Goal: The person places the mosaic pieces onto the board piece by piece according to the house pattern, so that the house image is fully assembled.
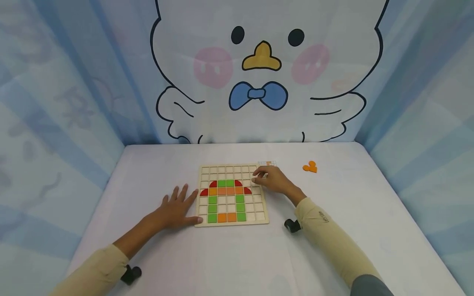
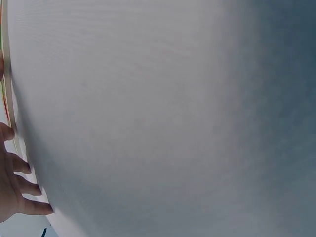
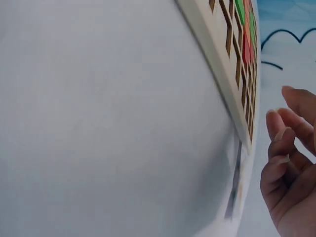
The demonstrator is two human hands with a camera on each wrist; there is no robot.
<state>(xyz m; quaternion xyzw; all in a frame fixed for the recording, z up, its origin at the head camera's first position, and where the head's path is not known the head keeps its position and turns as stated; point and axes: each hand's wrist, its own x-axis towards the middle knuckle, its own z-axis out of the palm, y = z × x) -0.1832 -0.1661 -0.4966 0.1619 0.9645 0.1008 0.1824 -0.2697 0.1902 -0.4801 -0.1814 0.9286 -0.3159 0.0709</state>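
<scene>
A pale wooden grid board (image 1: 254, 216) lies flat on the table, holding green, orange and red pieces arranged in a mushroom-like shape. My left hand (image 1: 177, 210) is spread at the board's left edge, its thumb and index fingertip touching the frame. In the left wrist view, the left fingers (image 2: 29, 188) stretch out over the white cloth. Above the board's upper right side hovers my right hand (image 1: 273, 179), fingers loosely bent. The right wrist view shows a gap between the thumb and fingers of this hand (image 3: 291, 182), with nothing visible between them.
A small printed card (image 1: 272, 163) sticks out behind the board's top right corner, partly hidden by the right hand. Several small orange pieces (image 1: 312, 169) lie together at the back right of the white-covered table (image 1: 237, 259). Printed curtains (image 1: 418, 102) surround the table's back and sides.
</scene>
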